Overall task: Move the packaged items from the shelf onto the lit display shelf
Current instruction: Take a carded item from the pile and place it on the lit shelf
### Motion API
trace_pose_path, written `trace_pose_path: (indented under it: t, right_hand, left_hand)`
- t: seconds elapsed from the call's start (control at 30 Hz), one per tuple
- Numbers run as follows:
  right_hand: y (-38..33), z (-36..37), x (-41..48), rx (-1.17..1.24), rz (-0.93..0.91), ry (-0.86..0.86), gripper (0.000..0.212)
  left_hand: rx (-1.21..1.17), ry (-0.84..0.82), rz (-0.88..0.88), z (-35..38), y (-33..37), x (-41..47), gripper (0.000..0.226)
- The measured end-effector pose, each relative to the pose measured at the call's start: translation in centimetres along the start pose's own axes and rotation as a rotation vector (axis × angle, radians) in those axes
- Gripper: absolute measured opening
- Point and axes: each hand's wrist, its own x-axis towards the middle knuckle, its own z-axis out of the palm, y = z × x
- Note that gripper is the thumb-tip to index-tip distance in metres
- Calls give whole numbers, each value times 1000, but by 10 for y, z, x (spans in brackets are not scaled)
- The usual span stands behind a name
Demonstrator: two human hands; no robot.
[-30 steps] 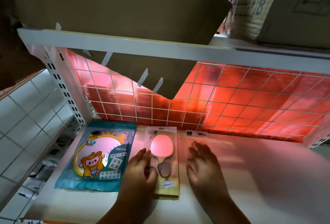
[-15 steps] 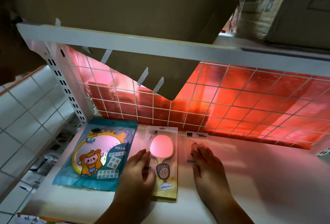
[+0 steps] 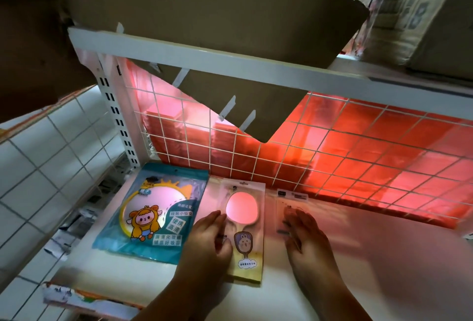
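Clear packet [image 3: 287,201] lies pressed under the flat right hand [image 3: 308,242].

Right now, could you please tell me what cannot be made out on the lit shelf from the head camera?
- Clear package: contents unreadable in the head view; the right hand covers its lower part, and glare blurs the rest.
- Yellow mirror package: its left edge lies under the left hand.
- Cardboard box above: cut off by the top edge.
- Whether either hand presses or only rests: cannot tell.
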Motion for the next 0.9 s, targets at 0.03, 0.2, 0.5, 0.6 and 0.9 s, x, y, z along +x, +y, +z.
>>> trace_pose_path:
  t: [0.03,0.2,0.5,0.6,0.9]
  right_hand:
    - [-3,-3,-2,47,1,8,57]
    - [-17,-7,-17,99,-8,26,61]
    - [-46,0,-60,-216,24,33,52]
    - [-53,4,-78,-238,52,-38,48]
    - [-46,5,-121,-272,98,-39,47]
  left_hand:
    - [-2,-5,3,0,-1,0,60]
    - [10,-35,21,-2,1,1,62]
    - [637,-231,566,-5,30,7,51]
    - [690,-304,623,-10,33,11,48]
    - [600,-329,626,-11,30,14,45]
